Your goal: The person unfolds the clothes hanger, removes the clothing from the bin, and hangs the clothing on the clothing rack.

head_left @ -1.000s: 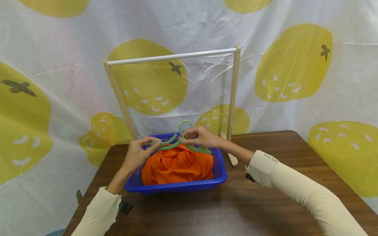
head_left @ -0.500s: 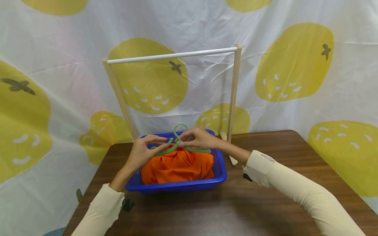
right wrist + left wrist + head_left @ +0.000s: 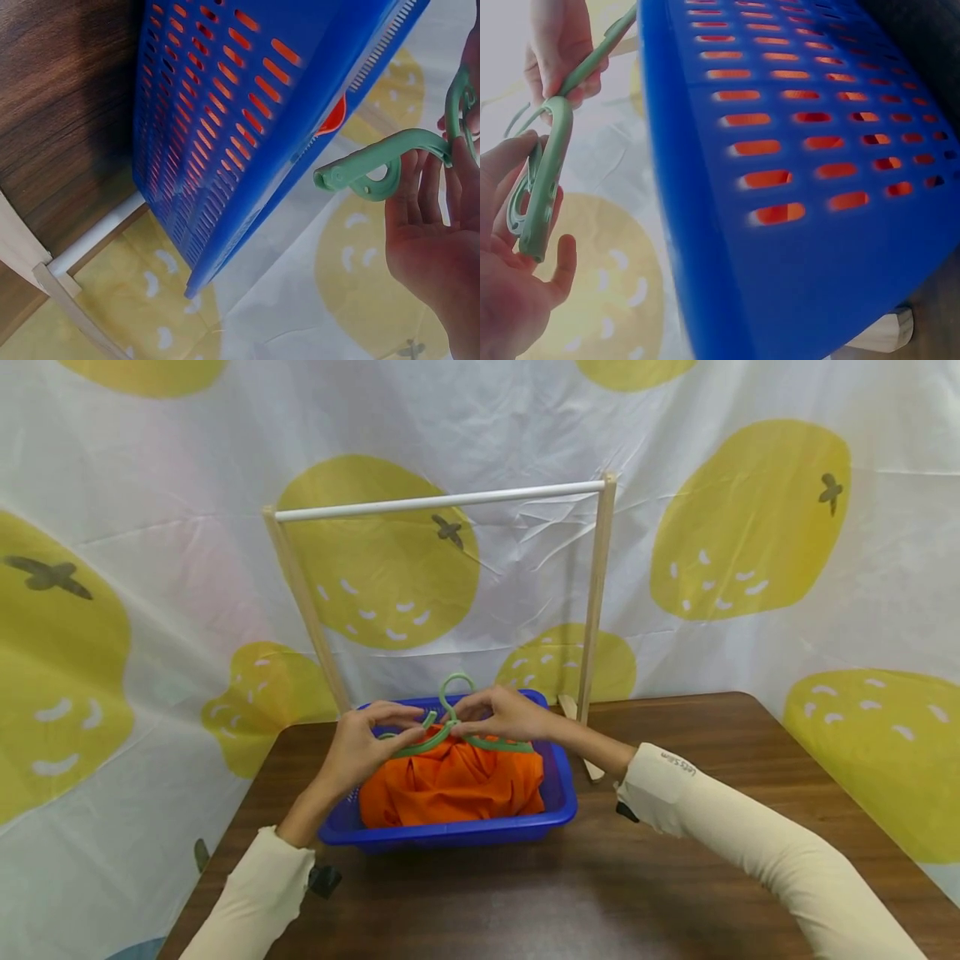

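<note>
A green plastic clothes hanger point(image 3: 427, 744) is held up over the basket, its hook pointing up. My left hand point(image 3: 354, 750) pinches the hanger's left arm between thumb and fingers. My right hand point(image 3: 513, 713) grips it at the middle, just below the hook, while the right arm of the hanger sticks out under that hand. Up close in the left wrist view, the hanger point(image 3: 553, 161) lies between thumb and fingers. The right wrist view shows the free end of the hanger point(image 3: 367, 163). Below, a bunched orange cloth point(image 3: 450, 789) fills the blue basket point(image 3: 446, 836).
Behind the basket stands a rack with a white rail point(image 3: 438, 504) and wooden posts point(image 3: 597, 585). The right foot point(image 3: 592, 770) of the rack rests on the brown wooden table point(image 3: 690, 777). A white curtain point(image 3: 525, 410) with yellow fruit prints hangs at the back.
The hanger and my right hand have shifted a little to the left, bringing the hook closer to my left hand. In the last half second both hands have hardly moved.
</note>
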A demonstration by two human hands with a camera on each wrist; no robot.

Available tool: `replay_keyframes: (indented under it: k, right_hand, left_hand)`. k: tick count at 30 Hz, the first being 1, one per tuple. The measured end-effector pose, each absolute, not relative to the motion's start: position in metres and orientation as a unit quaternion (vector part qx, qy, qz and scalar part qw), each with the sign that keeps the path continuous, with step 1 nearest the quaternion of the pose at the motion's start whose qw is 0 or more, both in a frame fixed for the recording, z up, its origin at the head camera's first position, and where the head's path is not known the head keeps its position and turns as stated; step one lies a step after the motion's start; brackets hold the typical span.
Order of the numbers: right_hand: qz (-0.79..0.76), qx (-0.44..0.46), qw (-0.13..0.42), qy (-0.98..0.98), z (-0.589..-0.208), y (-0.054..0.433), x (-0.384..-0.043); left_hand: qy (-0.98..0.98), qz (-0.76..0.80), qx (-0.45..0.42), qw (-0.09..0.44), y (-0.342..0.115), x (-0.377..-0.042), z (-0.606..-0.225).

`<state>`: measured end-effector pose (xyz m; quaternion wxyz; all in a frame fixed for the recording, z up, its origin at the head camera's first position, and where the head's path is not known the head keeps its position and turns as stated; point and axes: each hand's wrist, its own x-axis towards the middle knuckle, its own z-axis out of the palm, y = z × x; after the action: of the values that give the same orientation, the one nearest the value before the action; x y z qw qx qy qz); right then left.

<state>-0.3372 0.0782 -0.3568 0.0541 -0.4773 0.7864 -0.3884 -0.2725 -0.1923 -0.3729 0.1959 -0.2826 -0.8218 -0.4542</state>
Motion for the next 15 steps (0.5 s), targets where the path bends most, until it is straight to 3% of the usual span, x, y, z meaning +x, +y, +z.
replay_keyframes:
  k: [15]
  right_hand:
    - [-0.368, -0.476, 0.033, 0.798, -0.359, 0.078, -0.338]
  left_hand:
    - [-0.821, -0.458, -0.255, 0.225, -0.209, -0.268, -0.357]
